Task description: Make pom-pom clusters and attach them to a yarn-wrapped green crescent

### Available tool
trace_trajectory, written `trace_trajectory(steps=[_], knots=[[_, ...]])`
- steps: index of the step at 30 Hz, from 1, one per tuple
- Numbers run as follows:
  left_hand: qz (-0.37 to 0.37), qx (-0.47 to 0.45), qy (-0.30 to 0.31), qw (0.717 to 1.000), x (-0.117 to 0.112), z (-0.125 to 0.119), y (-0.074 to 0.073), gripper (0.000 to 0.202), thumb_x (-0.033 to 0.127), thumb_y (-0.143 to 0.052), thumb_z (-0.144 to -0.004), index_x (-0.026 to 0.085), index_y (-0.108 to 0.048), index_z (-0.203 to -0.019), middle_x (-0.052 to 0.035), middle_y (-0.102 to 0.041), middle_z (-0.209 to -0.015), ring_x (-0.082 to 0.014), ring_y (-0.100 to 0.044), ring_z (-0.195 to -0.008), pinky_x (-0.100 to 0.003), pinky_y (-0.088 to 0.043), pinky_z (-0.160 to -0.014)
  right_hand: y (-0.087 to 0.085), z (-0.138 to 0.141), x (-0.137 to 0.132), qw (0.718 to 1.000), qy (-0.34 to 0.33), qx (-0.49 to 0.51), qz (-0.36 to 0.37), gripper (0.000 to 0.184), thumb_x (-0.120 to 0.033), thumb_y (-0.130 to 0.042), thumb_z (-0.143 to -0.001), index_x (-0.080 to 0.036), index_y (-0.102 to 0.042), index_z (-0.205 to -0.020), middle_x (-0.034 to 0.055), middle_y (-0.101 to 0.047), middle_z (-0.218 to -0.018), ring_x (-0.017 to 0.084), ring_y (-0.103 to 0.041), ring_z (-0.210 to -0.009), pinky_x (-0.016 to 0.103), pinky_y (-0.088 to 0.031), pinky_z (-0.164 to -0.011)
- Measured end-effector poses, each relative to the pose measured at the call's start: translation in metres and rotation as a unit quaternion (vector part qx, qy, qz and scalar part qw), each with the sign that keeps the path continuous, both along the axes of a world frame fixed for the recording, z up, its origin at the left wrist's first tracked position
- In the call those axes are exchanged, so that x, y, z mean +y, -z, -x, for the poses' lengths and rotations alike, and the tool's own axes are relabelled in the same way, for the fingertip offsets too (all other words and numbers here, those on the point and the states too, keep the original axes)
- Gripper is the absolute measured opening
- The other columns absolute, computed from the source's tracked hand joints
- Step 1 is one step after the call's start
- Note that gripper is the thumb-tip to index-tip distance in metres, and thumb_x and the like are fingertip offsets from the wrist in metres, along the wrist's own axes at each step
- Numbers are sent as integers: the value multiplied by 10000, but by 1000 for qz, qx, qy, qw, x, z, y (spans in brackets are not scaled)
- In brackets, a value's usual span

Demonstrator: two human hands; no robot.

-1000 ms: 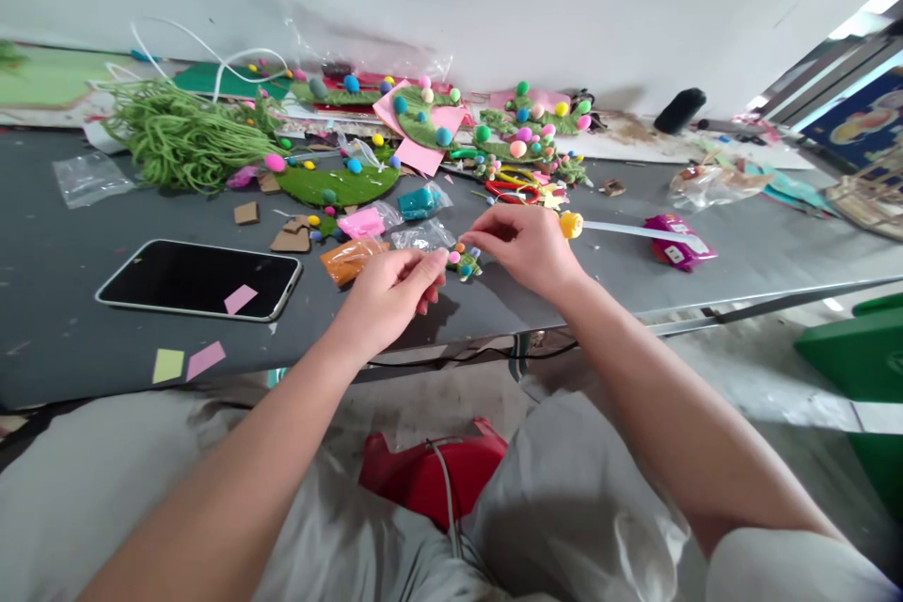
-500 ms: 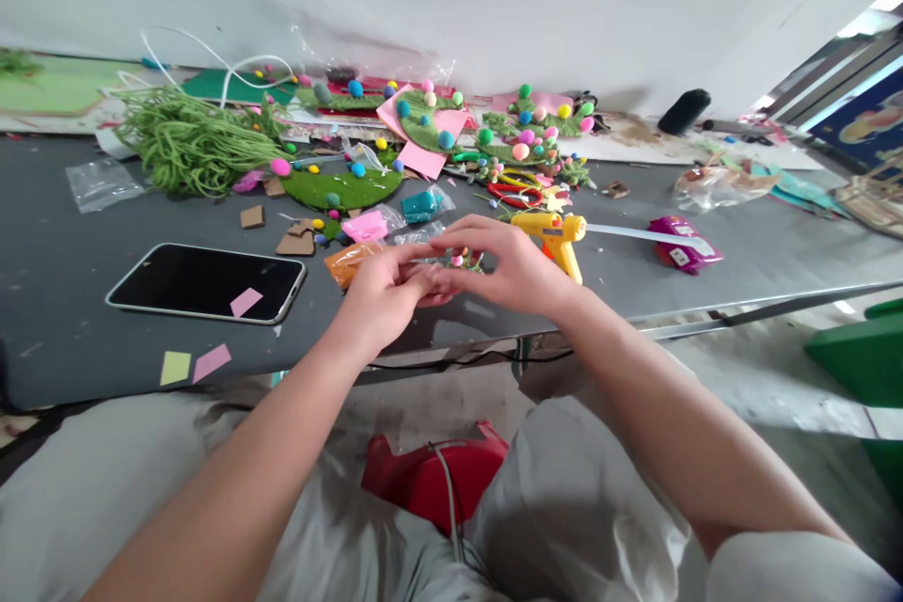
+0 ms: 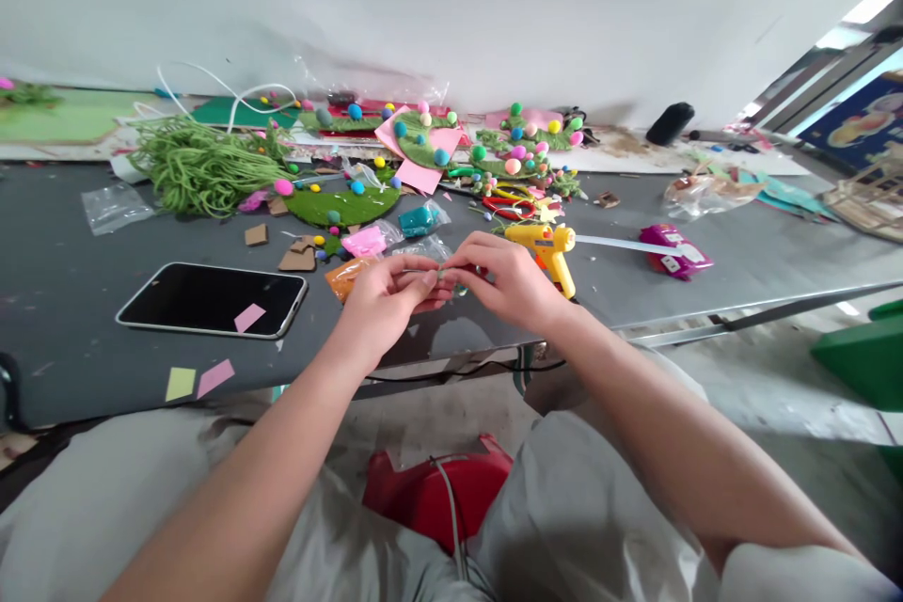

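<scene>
My left hand (image 3: 390, 299) and my right hand (image 3: 504, 277) meet over the near edge of the dark table (image 3: 85, 329). Both are closed in a pinch on a small green craft piece with tiny pompoms (image 3: 451, 280), mostly hidden by the fingers. A yellow glue gun (image 3: 546, 245) lies just behind my right hand, a white glue stick (image 3: 621, 245) sticking out to the right. Small bags of orange (image 3: 343, 274), pink (image 3: 365, 241) and teal (image 3: 419, 220) filling lie behind my left hand.
A black phone (image 3: 212, 299) lies at left, paper scraps (image 3: 198, 381) before it. Green yarn (image 3: 201, 167), green felt shapes with pompoms (image 3: 345, 202), red scissors (image 3: 509, 205) and a magenta packet (image 3: 675, 250) crowd the back. A red stool (image 3: 437, 489) shows between my knees.
Both hands have drawn closer together and pinched the craft piece between them. The view has shifted, and the glue gun now shows fully behind my right hand.
</scene>
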State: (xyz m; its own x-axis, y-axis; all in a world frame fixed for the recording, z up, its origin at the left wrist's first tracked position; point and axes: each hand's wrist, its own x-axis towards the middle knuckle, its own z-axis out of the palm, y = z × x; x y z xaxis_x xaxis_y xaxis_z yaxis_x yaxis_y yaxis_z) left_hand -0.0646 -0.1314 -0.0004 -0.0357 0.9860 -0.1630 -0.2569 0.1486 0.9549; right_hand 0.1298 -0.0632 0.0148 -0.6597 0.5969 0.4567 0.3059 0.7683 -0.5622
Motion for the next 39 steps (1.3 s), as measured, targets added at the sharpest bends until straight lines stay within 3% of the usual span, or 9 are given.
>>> trace_trajectory(steps=[6,9,12,17,22,26,31,36,39], knots=[[-35,47,-40,997,-2,1,1,371,458,-919,-731,181,-797,-946,-84,-814,-918,-227,-776,-846,-347,-646,-799,3,-4,5,991,60,82,85,242,-333,-689,-975,-195,-768,-1158,66,-752,-1030,166,-687,-865,317,-570,-781],[-47,45,-54,996,-2,-1,3,396,495,-915,-724,190,-818,-957,-79,-814,-903,-233,-777,-848,-352,-647,-809,1,2,-2,985,65,103,125,219,-363,-732,-941,-194,-773,-1074,46,-777,-957,165,-697,-835,316,-582,-779],[-41,12,-42,998,-1,-2,4,386,505,-902,-741,190,-827,-952,-77,-817,-937,-220,-779,-872,-342,-648,-851,0,7,-8,989,49,99,100,160,-352,-744,-935,-197,-784,-942,40,-752,-895,155,-667,-791,300,-564,-730],[-15,-56,-18,998,0,-3,1,335,469,-881,-783,178,-827,-938,-81,-817,-983,-198,-782,-907,-337,-641,-928,5,7,-7,994,29,82,64,99,-270,-721,-948,-204,-792,-971,50,-702,-948,147,-655,-789,302,-556,-728],[-18,-28,-23,999,0,-1,1,337,391,-932,-729,169,-818,-955,-68,-814,-935,-176,-775,-824,-316,-656,-868,4,4,-7,997,-10,65,42,100,-252,-701,-964,-195,-781,-980,58,-703,-983,150,-673,-823,312,-564,-766],[-6,-17,-46,999,1,2,0,391,356,-956,-690,156,-786,-980,-66,-802,-846,-184,-773,-752,-323,-663,-805,1,2,-7,996,8,73,56,124,-300,-699,-974,-195,-761,-948,53,-727,-952,159,-674,-834,310,-559,-747],[7,-28,-43,999,0,-1,-4,359,316,-916,-740,140,-753,-1007,-88,-808,-898,-189,-783,-785,-339,-661,-841,-1,2,-7,989,50,113,81,116,-311,-737,-947,-208,-789,-938,38,-740,-930,158,-674,-849,300,-553,-744],[30,-41,-47,998,-1,-7,-6,290,237,-833,-811,116,-745,-1059,-98,-804,-932,-204,-785,-798,-355,-662,-833,6,10,-11,987,47,134,78,87,-300,-781,-908,-227,-824,-929,36,-716,-1009,132,-665,-826,281,-568,-740],[27,-64,-48,996,-1,-8,-8,210,181,-759,-858,114,-753,-1057,-101,-798,-927,-209,-785,-803,-365,-666,-821,12,15,-12,989,35,119,81,120,-253,-765,-917,-223,-818,-1021,46,-709,-1058,139,-681,-878,289,-579,-799]])
